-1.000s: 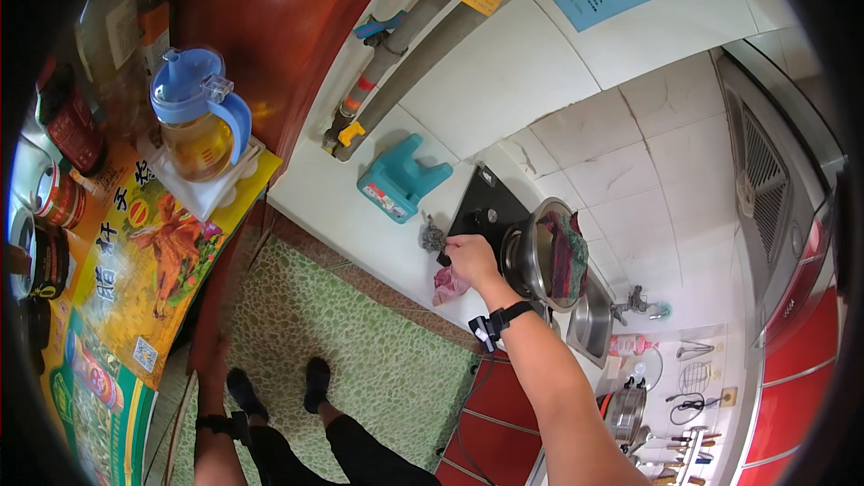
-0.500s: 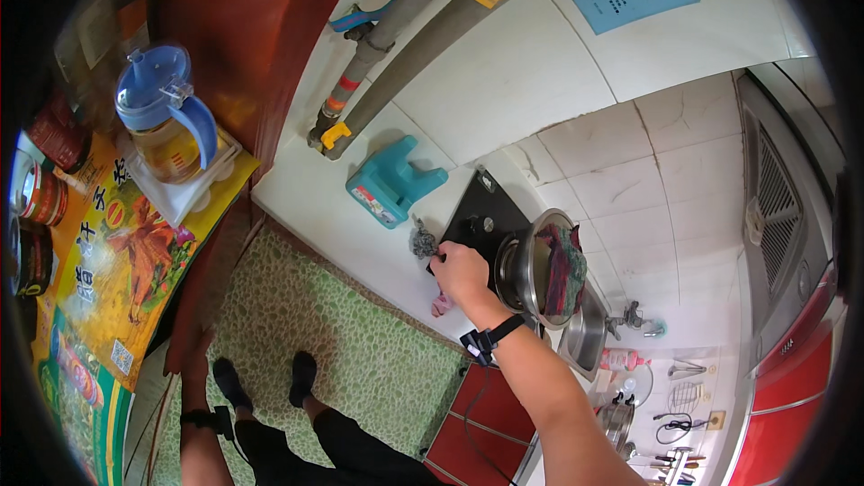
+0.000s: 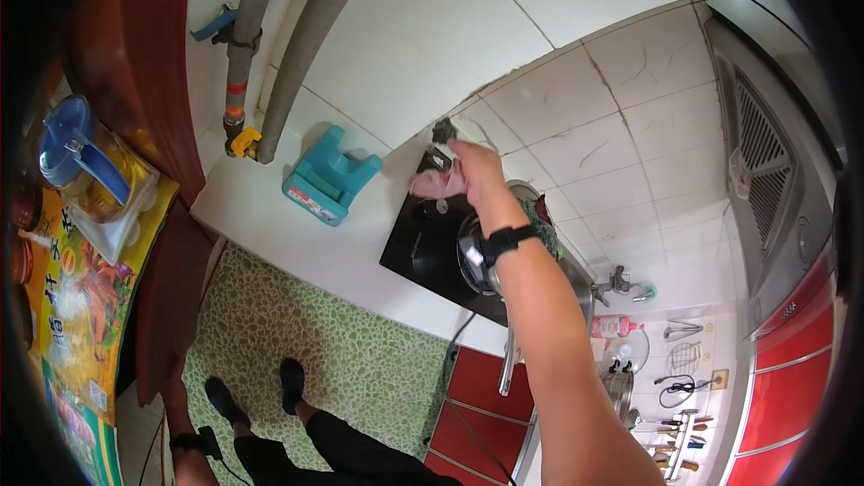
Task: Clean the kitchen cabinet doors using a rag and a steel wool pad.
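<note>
My right hand [image 3: 479,171] reaches over the black cooktop [image 3: 416,243] to its far side by the wall. Its fingers are closed on a pink cloth [image 3: 436,183], which hangs on the hand's left. A dark grey scourer, like steel wool [image 3: 444,130], shows at the fingertips against the wall's foot. Under my right forearm, partly hidden, stands a steel pot [image 3: 471,256] with a dark green and red cloth [image 3: 542,220] at it. My left hand [image 3: 173,387] is low at the left by the dark red table edge; its fingers are hard to make out.
A teal plastic stand [image 3: 331,178] sits on the white counter [image 3: 247,207] near the grey pipes [image 3: 297,63]. At left, an oil jug [image 3: 94,171] and jars stand on a yellow printed sheet [image 3: 99,306]. The tap [image 3: 619,283] and range hood [image 3: 765,162] are at right.
My right hand has moved from the cooktop's near left corner to its far side by the wall, carrying the pink cloth and scourer. The view has shifted right.
</note>
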The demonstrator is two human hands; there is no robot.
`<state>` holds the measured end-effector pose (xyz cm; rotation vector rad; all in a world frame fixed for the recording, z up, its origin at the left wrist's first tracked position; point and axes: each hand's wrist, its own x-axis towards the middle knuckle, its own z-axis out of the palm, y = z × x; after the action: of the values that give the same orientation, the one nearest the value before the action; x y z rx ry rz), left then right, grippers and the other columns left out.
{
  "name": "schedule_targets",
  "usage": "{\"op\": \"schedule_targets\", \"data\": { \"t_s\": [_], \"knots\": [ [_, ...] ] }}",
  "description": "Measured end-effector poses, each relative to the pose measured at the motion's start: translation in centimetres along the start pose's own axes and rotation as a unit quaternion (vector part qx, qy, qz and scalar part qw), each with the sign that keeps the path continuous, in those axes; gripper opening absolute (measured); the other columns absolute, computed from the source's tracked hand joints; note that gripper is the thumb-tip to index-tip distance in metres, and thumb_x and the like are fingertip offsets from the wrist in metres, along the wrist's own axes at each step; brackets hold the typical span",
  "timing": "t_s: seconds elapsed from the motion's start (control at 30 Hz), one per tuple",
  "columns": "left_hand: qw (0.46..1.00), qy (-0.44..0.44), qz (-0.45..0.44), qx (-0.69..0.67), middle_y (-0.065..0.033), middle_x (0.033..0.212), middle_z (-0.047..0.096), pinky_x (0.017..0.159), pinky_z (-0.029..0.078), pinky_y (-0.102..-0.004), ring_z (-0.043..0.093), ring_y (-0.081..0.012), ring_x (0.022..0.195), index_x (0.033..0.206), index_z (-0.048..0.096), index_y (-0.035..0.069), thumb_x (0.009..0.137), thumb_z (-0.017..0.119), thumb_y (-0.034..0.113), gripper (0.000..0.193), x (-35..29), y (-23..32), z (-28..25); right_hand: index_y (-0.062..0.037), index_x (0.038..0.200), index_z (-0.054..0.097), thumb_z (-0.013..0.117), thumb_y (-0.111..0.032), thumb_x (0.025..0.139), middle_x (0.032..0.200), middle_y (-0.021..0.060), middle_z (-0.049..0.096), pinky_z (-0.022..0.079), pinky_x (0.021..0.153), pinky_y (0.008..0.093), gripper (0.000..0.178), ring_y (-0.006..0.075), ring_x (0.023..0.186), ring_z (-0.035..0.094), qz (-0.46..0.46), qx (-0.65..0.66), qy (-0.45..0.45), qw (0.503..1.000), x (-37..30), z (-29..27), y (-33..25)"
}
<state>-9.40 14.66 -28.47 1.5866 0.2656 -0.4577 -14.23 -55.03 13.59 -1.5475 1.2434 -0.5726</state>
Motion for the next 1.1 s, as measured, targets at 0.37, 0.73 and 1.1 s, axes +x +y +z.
{"op": "schedule_targets", "data": {
  "t_s": [0.37, 0.73, 1.1],
  "knots": [
    [0.979, -0.062, -0.034, 0.193, -0.0077, 0.123, 0.066, 0.102, 0.044, -0.0304, 0.057, -0.0196, 0.111, 0.128, 0.066, -0.005, 0.098, 0.072, 0.013, 0.036, -2.6, 1.4, -2.7, 0.0014, 0.108, 0.077, 0.075, -0.017, 0.096, 0.081, -0.0037, 0.065, 0.038, 0.054, 0.023, 0.023, 0.0038, 0.065, 0.05, 0.051, -0.068, -0.179, 0.98, -18.4, 4.3, 5.8],
    [0.998, -0.014, 0.002, 0.065, -0.0077, 0.135, 0.063, 0.108, 0.046, -0.0362, 0.059, -0.0213, 0.124, 0.133, 0.063, -0.003, 0.089, 0.079, 0.003, 0.047, -4.7, 11.4, 3.3, -0.007, 0.104, 0.069, 0.068, -0.029, 0.103, 0.09, 0.0028, 0.066, 0.052, 0.066, 0.0339, 0.022, 0.0161, 0.076, 0.062, 0.538, 0.345, -0.224, 0.736, -35.7, 15.1, 29.7],
    [0.997, -0.064, 0.023, 0.027, -0.0096, 0.142, 0.058, 0.11, 0.045, -0.0362, 0.054, -0.0213, 0.129, 0.139, 0.058, -0.003, 0.09, 0.078, 0.005, 0.054, -4.7, 11.8, 2.7, -0.0061, 0.14, 0.058, 0.051, -0.018, 0.109, 0.125, 0.014, 0.067, 0.052, 0.066, 0.0275, 0.034, 0.0173, 0.083, 0.064, 0.541, 0.526, -0.264, 0.601, -41.0, 20.2, 28.7]
  ]
}}
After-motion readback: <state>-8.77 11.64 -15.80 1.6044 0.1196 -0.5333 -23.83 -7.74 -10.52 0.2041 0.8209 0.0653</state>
